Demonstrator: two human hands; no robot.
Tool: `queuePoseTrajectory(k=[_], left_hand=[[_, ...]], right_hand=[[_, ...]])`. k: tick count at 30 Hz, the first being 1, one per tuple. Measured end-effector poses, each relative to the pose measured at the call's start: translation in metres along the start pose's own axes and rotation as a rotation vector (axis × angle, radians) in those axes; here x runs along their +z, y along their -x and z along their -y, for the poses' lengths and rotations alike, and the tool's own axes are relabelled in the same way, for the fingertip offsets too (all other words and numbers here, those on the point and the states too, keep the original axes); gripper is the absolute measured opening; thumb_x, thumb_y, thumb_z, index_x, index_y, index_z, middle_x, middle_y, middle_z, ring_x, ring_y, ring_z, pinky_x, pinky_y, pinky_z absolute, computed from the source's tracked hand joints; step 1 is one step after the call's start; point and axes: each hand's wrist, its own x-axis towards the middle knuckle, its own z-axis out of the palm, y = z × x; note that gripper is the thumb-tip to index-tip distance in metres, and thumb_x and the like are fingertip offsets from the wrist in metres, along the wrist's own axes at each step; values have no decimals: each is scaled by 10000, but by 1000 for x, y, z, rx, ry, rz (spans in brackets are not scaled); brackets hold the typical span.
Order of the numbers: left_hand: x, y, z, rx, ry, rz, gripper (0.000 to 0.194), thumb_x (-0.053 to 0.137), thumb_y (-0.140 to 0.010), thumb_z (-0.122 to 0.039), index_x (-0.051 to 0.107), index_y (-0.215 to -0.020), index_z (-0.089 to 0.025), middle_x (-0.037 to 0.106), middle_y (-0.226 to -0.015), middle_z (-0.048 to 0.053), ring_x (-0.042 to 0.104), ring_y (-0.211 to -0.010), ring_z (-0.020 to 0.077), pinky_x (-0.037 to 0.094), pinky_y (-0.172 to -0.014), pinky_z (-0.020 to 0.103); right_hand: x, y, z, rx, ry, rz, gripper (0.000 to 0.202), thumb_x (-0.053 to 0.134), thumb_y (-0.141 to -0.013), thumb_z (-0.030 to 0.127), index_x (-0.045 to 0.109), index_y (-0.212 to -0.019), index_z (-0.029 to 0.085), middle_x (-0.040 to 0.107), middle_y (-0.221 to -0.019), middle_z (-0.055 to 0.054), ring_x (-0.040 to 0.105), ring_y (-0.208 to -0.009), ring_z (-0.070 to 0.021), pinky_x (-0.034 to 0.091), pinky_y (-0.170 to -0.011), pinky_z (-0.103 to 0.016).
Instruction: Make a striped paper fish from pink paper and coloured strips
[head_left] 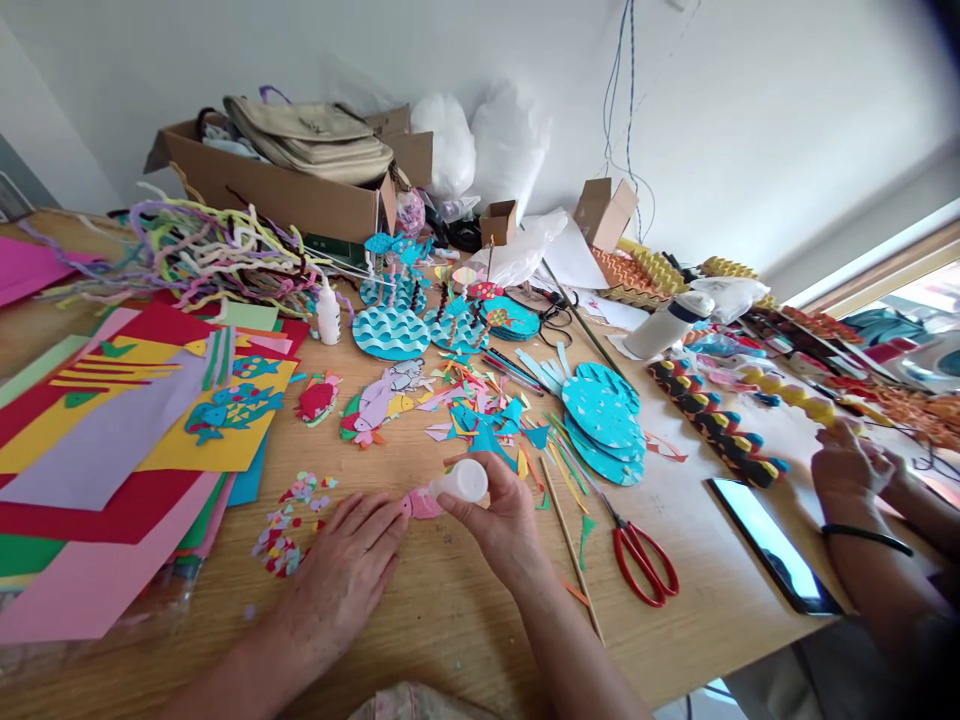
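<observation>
In my right hand [499,515] is a white glue bottle [466,481], tipped over with its base toward me and its nozzle end over a pink paper fish [421,503]. The fish lies flat on the wooden table [450,640]. My left hand [352,550] rests palm down with its fingers stretched out, fingertips at the fish's head end. Just left of that hand are small coloured paper bits [289,525]. Beyond the hands lie a stack of lilac and yellow fish [379,405], a red fish [318,398] and a heap of paper scraps [480,410].
Coloured sheets [142,400] cover the left side. Red-handled scissors [645,565], a wooden stick [571,545], blue discs [604,415] and a phone [772,545] lie to the right. Another glue bottle [328,315] stands behind. Another person's hands [851,465] are at far right.
</observation>
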Motion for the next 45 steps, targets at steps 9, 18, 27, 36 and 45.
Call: queuePoseTrajectory(k=[9, 18, 27, 36, 45], left_hand=[[2, 2, 1, 1, 17, 8, 299, 393, -836, -132, 566, -1077, -165, 645, -1057, 46, 544, -1002, 217, 418, -872, 396], [-2, -1, -1, -10, -1, 32, 290, 386, -832, -122, 586, -1038, -159, 654, -1033, 49, 553, -994, 220, 435, -870, 403], [-3, 0, 0, -36, 40, 67, 322, 404, -823, -126, 571, -1092, -189, 636, -1074, 46, 535, -1026, 211, 426, -894, 394], [5, 6, 3, -20, -19, -10, 347, 400, -824, -140, 542, -1131, -216, 626, -1098, 31, 552, -1012, 192, 422, -913, 351], [-14, -2, 10, -38, 131, -64, 330, 436, -833, -214, 510, -1152, -258, 642, -1062, 3, 618, -937, 144, 511, -799, 198]], right_hand=[[7, -2, 6, -32, 10, 23, 164, 678, -660, 292, 601, -780, 211, 591, -685, 24, 517, -620, -131, 394, -581, -234], [10, 0, 5, -17, -26, 47, 186, 691, -652, 291, 607, -797, 210, 594, -701, 22, 520, -635, -136, 399, -598, -238], [5, 4, 5, 66, -113, 13, 233, 725, -607, 302, 622, -795, 209, 586, -698, 23, 523, -636, -138, 413, -569, -229], [-30, 9, -9, 227, -732, -243, 298, 753, -582, 303, 633, -840, 212, 668, -807, -28, 609, -733, -190, 486, -677, -310], [-45, 3, -12, 444, -1197, -289, 206, 760, -621, 233, 626, -776, 206, 687, -776, 10, 636, -708, -126, 519, -596, -203]])
